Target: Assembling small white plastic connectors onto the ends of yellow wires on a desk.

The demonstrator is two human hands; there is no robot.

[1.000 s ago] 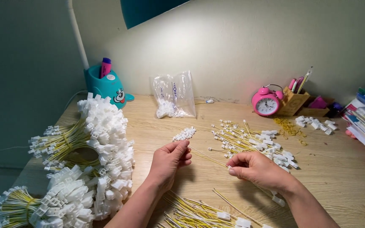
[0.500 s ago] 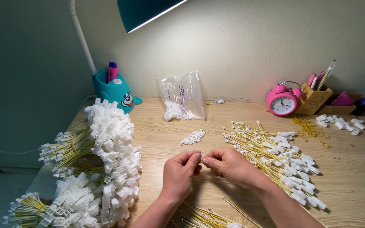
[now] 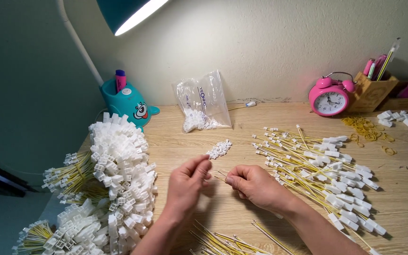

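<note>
A thin yellow wire (image 3: pixel 221 175) is being pinched in the right hand (image 3: pixel 253 185), its long axis pointing up-left toward the left hand (image 3: pixel 188 182), whose fingers are being closed at its tip above the wooden surface (image 3: pixel 242 141).

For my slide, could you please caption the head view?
Two hands, left and right, pinch a thin wire over a desk.

Both bare forearms come in from near edge, angled toward centre. Left hand (image 3: pixel 187 182): back to camera, fingers together & raised, thumb & forefinger tips pinched at upper right. Right hand (image 3: pixel 256 185): loosely curled, knuckles up, thumb & forefinger pinched at its left end. Hands nearly touching; grip contents too small to tell.
</note>
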